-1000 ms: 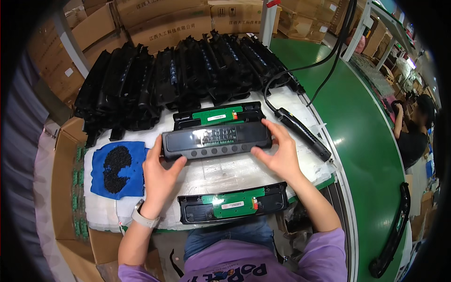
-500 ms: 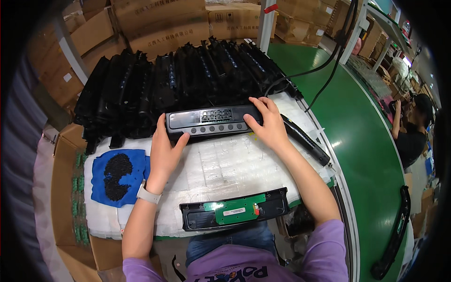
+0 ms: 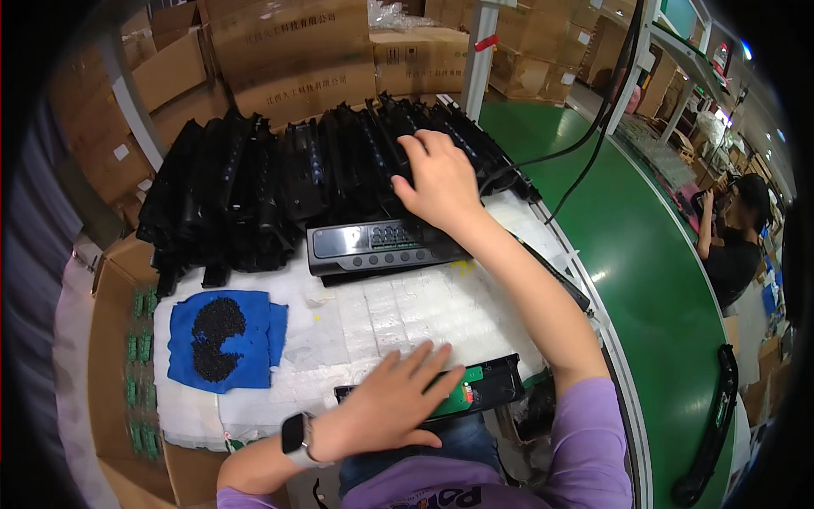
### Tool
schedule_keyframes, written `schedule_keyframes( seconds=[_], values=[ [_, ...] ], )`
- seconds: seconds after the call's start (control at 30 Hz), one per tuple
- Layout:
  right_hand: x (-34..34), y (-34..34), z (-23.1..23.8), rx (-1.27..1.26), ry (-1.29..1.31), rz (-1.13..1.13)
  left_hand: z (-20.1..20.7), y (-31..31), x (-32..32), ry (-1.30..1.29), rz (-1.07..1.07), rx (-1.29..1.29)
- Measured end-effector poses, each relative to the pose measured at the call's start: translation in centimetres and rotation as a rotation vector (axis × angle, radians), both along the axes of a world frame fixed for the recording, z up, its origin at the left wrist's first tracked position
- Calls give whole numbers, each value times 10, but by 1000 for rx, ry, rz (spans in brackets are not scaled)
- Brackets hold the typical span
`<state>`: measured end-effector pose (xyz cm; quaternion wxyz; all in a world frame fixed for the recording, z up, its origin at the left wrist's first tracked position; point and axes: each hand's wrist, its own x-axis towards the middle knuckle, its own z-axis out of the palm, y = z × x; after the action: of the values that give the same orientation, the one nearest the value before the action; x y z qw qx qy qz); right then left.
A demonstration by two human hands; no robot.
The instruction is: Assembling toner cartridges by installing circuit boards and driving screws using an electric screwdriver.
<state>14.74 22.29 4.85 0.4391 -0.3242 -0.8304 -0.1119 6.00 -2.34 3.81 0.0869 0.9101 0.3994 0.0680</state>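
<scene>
My right hand [image 3: 437, 178] reaches far forward, its fingers spread on top of a row of black plastic housings [image 3: 280, 178] stacked at the back of the bench. Just in front of that row a dark front panel with a row of buttons [image 3: 373, 246] lies flat on the white foam mat [image 3: 398, 314], with no hand on it. My left hand [image 3: 390, 399], with a watch on the wrist, lies flat with fingers apart on a black panel with a green circuit board [image 3: 487, 382] at the near edge.
A blue cloth with a heap of small black screws [image 3: 220, 339] lies at the left. Green boards stand in a cardboard box [image 3: 136, 339] further left. A green conveyor [image 3: 661, 254] runs along the right, where another person [image 3: 733, 246] works. Cartons [image 3: 288, 59] line the back.
Both hands let go of the button panel, which now lies by the housings. My right hand moved up onto the housings. My left hand drew back onto the near panel.
</scene>
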Motion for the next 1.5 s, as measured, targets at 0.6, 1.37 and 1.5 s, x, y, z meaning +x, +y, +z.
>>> schedule_keyframes(
  seconds=[0.6, 1.37, 1.5],
  values=[
    [-30, 34, -10, 53, -33, -204, -29, 7, -31, -14, 181, 197],
    [101, -109, -5, 452, -136, 292, -8, 28, -62, -279, 336, 1030],
    [128, -158, -22, 317, -255, 419, -11, -1, -68, -9, 361, 1207]
  ],
)
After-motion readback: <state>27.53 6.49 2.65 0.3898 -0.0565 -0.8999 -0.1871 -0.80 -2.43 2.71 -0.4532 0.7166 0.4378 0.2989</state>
